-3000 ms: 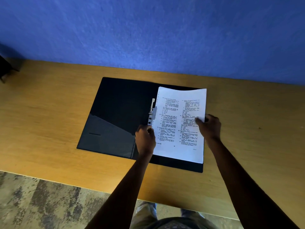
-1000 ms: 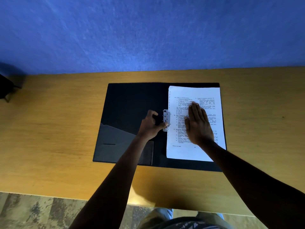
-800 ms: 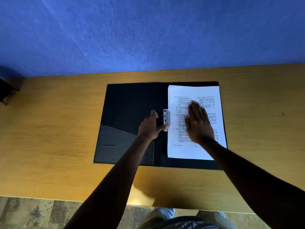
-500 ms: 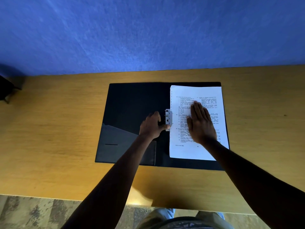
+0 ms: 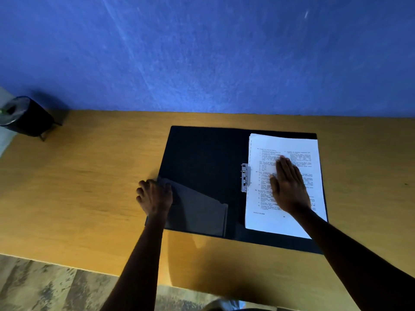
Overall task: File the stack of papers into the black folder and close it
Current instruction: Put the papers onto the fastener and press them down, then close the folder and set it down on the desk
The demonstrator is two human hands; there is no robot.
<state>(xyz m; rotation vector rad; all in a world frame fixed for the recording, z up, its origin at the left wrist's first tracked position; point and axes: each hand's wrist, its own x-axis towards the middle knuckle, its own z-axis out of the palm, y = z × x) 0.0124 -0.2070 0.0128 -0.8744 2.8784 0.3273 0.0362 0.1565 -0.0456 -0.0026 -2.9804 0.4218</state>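
A wooden table (image 5: 78, 187) runs against a blue wall (image 5: 202, 52), and patterned flooring (image 5: 45, 286) shows below its near edge. At the far left corner of the table stands a dark round bin (image 5: 24, 117) on thin legs, well apart from everything else. The black folder (image 5: 202, 158) lies open and flat near the middle of the table, its left cover bare apart from a grey slanted pocket (image 5: 199, 212) at its near corner. Along the spine sits a small metal clip (image 5: 245, 177), lying flat at the left margin of the papers (image 5: 292, 144). The papers, a white printed stack, rest on the right half of the folder with dark cover showing around their far, right and near edges; nothing lies on top of the open left cover. The right hand (image 5: 289, 187) is spread flat, palm down, on the middle of the papers, fingers together and pointing away from the person, pressing rather than gripping. The left hand (image 5: 155, 196) is at the outer left edge of the folder, just by the pocket's upper corner, fingers curled over the table side and thumb toward the cover; whether it actually grips the edge cannot be told. Both forearms reach in from the near edge.
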